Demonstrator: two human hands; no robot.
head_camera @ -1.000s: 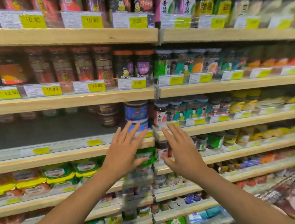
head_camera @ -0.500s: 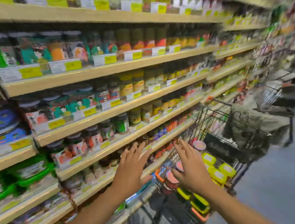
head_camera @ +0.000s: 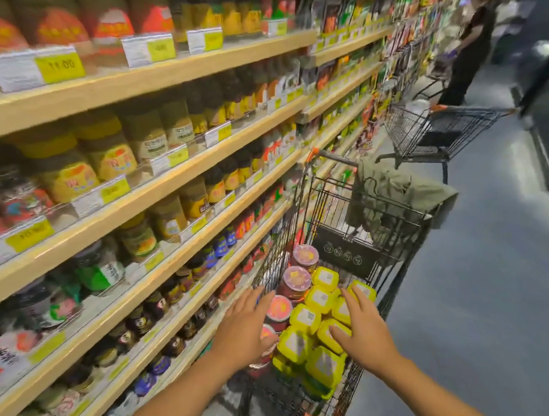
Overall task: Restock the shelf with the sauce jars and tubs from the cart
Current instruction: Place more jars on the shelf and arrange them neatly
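A wire shopping cart [head_camera: 301, 189] stands beside the shelving [head_camera: 153, 205], loaded with several yellow-lidded tubs [head_camera: 319, 298] and several red jars with pink lids [head_camera: 296, 277]. My left hand [head_camera: 244, 330] hovers over the cart's left rim above the pink-lidded jars, fingers spread and holding nothing. My right hand [head_camera: 363, 329] is open with straight fingers lying on the yellow tubs. The wooden shelves on the left carry rows of sauce jars and bottles behind yellow price tags.
An olive cloth bag [head_camera: 394, 194] hangs over the cart's far end. A second, black cart [head_camera: 432, 131] stands further down the aisle beside a person in dark clothes [head_camera: 471, 44]. Grey floor [head_camera: 492, 288] lies to the right of my cart.
My view swung from the shelf to the right and down to the cart. Both hands dropped from shelf height to the cart's load, still open and holding nothing.
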